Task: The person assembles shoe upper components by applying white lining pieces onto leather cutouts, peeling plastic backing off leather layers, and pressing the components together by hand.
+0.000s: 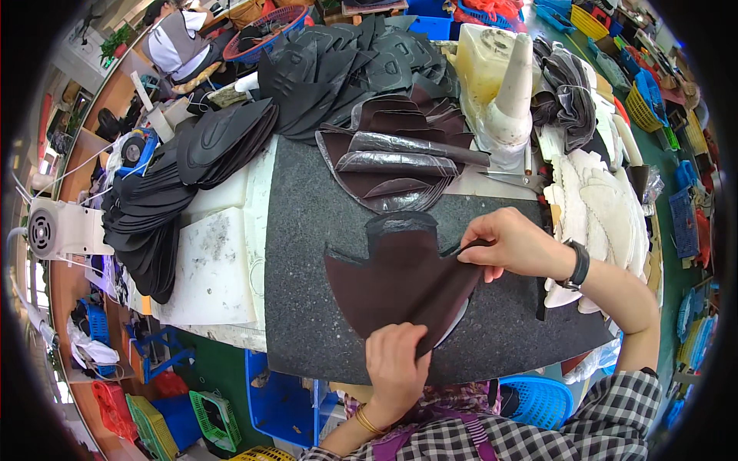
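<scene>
A dark brown cut fabric piece [396, 280] with wing-like points lies on a dark speckled mat [307, 230]. My left hand [396, 365] pinches its near edge at the bottom. My right hand [511, 244], with a black watch on the wrist, grips its right point and lifts that edge slightly. A black piece [400, 224] shows under the brown one at its far side.
A stack of brown pieces [400, 173] lies beyond the mat, black moulded pieces [223, 138] are heaped at the left and back. White cut pieces [600, 207] are stacked at right. Scissors [515, 178] and a cream container [492, 69] stand behind. Another person sits far left.
</scene>
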Available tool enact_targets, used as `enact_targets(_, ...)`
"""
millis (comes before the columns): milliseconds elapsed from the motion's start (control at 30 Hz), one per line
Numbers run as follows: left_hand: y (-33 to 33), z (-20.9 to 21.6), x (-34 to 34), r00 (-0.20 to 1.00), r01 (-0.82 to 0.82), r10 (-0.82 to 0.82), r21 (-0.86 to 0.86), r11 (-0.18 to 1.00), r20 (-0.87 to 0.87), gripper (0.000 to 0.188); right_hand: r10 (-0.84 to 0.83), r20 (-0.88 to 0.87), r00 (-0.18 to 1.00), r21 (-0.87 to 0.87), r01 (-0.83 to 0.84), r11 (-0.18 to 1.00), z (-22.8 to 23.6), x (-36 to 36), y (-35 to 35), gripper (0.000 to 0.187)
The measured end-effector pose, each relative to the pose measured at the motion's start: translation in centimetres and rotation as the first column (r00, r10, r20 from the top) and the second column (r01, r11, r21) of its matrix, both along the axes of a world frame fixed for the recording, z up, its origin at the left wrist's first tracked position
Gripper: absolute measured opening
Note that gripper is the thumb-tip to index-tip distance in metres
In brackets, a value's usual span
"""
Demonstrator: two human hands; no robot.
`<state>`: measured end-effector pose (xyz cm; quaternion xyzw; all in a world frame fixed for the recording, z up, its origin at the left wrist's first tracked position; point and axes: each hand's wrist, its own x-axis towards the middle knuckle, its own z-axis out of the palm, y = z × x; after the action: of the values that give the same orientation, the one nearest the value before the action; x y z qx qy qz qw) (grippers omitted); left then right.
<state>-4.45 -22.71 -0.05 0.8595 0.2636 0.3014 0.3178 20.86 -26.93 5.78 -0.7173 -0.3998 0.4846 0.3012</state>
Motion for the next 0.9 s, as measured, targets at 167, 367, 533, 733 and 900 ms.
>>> enact_targets(167,-0.2,0.0,0.1,0.985,0.139,-0.114,0.205,0.969,-0.128,0.024,-0.002,0.034,0.999,0.000,0.002,1.000,-1.7,0.2,-0.6,0.017)
enact_targets(367,0.0,1.2,0.2,0.969,0.198,-0.153,0.241,0.950,-0.192,0.023,0.069,-0.001,0.998,0.013,-0.069,0.998,-1.9,1.0,-0.3,0.017)
enact_targets(533,1.4,2.6,-0.9,0.911,0.367,-0.345,0.060,0.928,-0.225,0.026,0.134,0.692,0.709,0.127,-0.302,0.945,-1.4,-0.2,0.2,0.017)
enact_targets(733,2.4,2.4,-1.2,0.937,0.349,-0.348,0.016,0.937,-0.026,0.023,-0.132,0.539,0.832,0.555,-0.233,0.799,-3.1,-2.3,4.4,0.012)
enact_targets(900,5.8,2.8,0.2,0.956,0.282,-0.259,0.191,0.940,-0.135,0.024,-0.098,0.666,0.739,0.451,-0.295,0.842,-4.5,-2.9,5.5,0.006)
